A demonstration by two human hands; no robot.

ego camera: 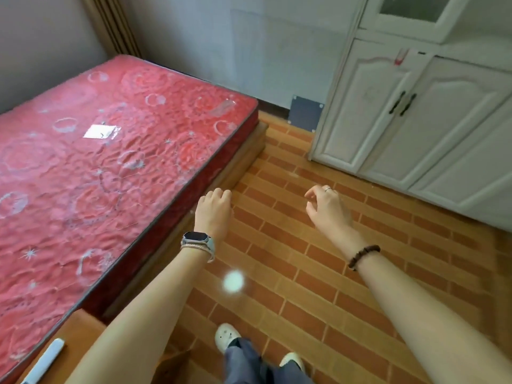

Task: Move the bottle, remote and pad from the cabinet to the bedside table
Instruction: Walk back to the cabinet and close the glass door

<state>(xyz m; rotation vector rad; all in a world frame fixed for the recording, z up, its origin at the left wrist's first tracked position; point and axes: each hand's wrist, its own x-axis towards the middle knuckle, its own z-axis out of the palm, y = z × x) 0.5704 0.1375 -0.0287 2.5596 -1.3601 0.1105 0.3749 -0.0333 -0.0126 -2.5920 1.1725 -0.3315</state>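
Hands: left hand (214, 207) loosely curled, right hand (327, 205) half open, both empty.
Remote (45, 360): on bedside table (80, 327); probably light, rigid; pinch its long sides.
Cabinet (410, 120): doors closed.

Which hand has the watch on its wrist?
The left hand, the one beside the red mattress. Its wrist wears a dark-faced watch. The right hand has a brown bead bracelet and a ring instead.

Left grip (214, 210): empty, fingers curled loosely under, palm down, forearm stretched forward.
Right grip (327, 207): empty, fingers half-curled apart, forearm stretched forward, level with the left grip.
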